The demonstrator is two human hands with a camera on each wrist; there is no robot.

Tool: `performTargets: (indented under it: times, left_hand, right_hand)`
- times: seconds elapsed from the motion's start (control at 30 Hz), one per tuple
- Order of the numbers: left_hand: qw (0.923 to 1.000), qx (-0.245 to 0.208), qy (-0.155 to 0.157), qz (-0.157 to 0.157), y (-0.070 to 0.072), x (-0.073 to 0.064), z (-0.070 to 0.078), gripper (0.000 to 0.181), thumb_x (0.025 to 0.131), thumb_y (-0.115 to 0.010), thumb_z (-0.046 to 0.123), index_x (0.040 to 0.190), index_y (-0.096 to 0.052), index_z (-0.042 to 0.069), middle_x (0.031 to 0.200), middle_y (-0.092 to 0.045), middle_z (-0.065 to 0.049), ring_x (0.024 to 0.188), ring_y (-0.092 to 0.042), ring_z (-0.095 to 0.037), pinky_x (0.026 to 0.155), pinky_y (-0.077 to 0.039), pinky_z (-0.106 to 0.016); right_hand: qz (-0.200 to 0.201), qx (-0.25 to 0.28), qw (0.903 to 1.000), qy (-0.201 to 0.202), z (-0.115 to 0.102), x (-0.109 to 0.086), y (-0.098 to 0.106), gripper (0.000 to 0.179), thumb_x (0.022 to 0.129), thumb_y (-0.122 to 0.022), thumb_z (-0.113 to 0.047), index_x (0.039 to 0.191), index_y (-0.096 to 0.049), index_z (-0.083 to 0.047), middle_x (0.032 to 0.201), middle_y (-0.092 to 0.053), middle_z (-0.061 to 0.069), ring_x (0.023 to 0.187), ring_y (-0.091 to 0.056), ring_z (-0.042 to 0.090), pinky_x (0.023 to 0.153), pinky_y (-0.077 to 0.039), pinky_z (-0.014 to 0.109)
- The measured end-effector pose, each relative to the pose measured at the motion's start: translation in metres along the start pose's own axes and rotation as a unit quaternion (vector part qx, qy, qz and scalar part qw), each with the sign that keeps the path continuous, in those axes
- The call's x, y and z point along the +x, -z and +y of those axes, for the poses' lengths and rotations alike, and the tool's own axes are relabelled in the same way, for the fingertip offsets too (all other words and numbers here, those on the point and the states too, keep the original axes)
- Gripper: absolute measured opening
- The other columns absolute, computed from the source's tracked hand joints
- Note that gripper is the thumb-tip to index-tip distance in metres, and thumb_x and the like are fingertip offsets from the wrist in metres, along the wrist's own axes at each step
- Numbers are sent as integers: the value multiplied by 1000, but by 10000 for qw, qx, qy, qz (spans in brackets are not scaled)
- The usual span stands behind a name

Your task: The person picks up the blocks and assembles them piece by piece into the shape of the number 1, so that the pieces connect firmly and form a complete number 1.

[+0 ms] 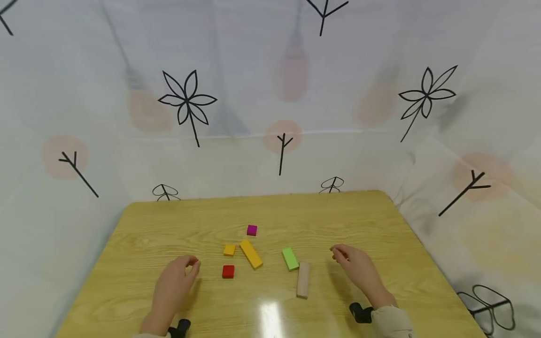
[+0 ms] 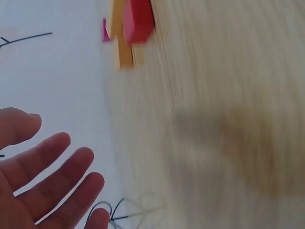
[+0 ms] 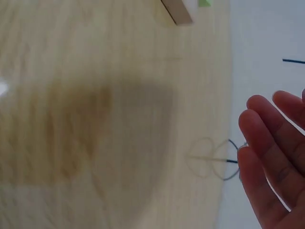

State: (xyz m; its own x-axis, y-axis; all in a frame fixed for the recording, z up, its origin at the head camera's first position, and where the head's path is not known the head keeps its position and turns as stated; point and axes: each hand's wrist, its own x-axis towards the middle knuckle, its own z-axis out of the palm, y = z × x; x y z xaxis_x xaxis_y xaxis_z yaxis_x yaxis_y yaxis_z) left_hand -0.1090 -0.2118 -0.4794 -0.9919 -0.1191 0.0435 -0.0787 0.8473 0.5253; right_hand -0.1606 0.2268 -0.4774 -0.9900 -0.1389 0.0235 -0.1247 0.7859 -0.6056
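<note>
Nearest, right of the long orange block [image 1: 251,254] and on the person's side of it: beige sleeve [image 1: 393,321] and black wrist piece [image 1: 361,313]. Left hand [image 1: 173,284] is left of the long orange block and a bit nearer, raised over the table [image 1: 346,216]; fingers loosely bent, spread apart in the left wrist view, thumb away from them, gripping nothing. Wooden block [image 1: 303,280] lies right of the long orange block and nearer, roughly pointing away from the person; it is the closest block to the right fingertips, off to their left. Right hand [image 1: 359,270] is well right of the long orange block, also raised, fingers together in a relaxed curve, gripping nothing. Red block [image 1: 228,272] sits left of the long orange block's near end, near the left fingertips, on their right, apart from them. Green block [image 1: 290,259] is right of the long orange block, slanted much the same way, its near end by the wooden block; can't tell if those two touch. Long orange block itself slants between the hands, well apart from both sets of fingers. Small orange block [image 1: 229,249] just left of it. Purple block [image 1: 251,230] beyond its far end. Farthest behind it, white printed cloth [image 1: 236,164].
</note>
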Motion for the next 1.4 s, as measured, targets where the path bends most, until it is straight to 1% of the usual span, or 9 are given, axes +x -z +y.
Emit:
performTargets:
  times: [0.13,0.2,0.33,0.5,0.6,0.77,0.97,1.23,1.4]
  left_hand:
    - [9973,-560,440,-180,-28,-10,16,26,89,-52,38,100,-63,17,98,-60,3,90,-56,-17,75,-43,-40]
    - [9952,-800,468,-302,-40,-13,24,23,89,-53,37,99,-62,19,94,-59,6,85,-55,-11,72,-44,-36]
    - [9925,-1120,-147,-471,-59,-17,40,22,89,-53,35,99,-62,18,87,-58,11,79,-54,-6,68,-44,-30]
    - [9926,-231,-1082,-495,-80,-19,62,24,88,-53,34,102,-61,16,96,-58,8,90,-56,-12,76,-44,-34]
    - [9886,111,-1377,-593,-89,-18,74,27,88,-54,35,105,-60,15,101,-58,3,94,-56,-16,78,-44,-37]
    - [9874,104,-1297,-903,-95,-18,84,39,88,-53,37,117,-54,12,110,-55,-4,100,-54,-20,80,-43,-40]
    - [9893,247,-1166,-843,-97,-16,89,54,85,-57,37,130,-43,10,121,-49,-12,108,-49,-28,81,-42,-44]
    - [9889,653,-1005,-881,-105,-19,100,58,82,-60,39,128,-45,7,107,-48,-12,96,-45,-25,57,-45,-35]
    - [9896,860,-939,-673,-105,-20,104,59,82,-60,39,131,-42,11,99,-47,-10,87,-43,-24,48,-39,-32]
  right_hand:
    - [-204,261,9992,-240,-4,-2,-20,29,92,-50,-27,116,-58,-13,92,-64,-4,80,-59,12,66,-46,33]
    - [-227,325,9990,-228,-7,1,-31,30,91,-52,-23,119,-56,-14,92,-63,-5,81,-58,12,66,-45,33]
    - [-278,391,9988,24,-20,12,-53,35,90,-54,-21,125,-53,-15,98,-61,-2,88,-57,16,73,-45,38]
    - [-539,423,9972,312,-36,26,-69,46,89,-55,-24,132,-44,-14,110,-57,5,99,-54,21,81,-42,43]
    - [-605,237,9972,369,-39,33,-72,52,87,-58,-25,134,-41,-13,103,-57,4,94,-52,19,79,-41,42]
    - [-848,-227,9959,199,-38,38,-83,60,82,-62,-34,135,-40,-17,88,-49,1,80,-44,18,63,-33,37]
    - [-1093,-214,9937,117,-42,46,-90,67,78,-63,-44,135,-39,-20,104,-50,8,95,-43,29,65,-30,40]
    - [-1317,-246,9907,-217,-44,51,-87,60,81,-60,-34,134,-41,-17,123,-49,14,104,-41,35,72,-32,51]
    - [-1233,-196,9907,-541,-47,52,-89,54,79,-56,-31,129,-44,-16,111,-54,12,94,-44,31,72,-30,50]
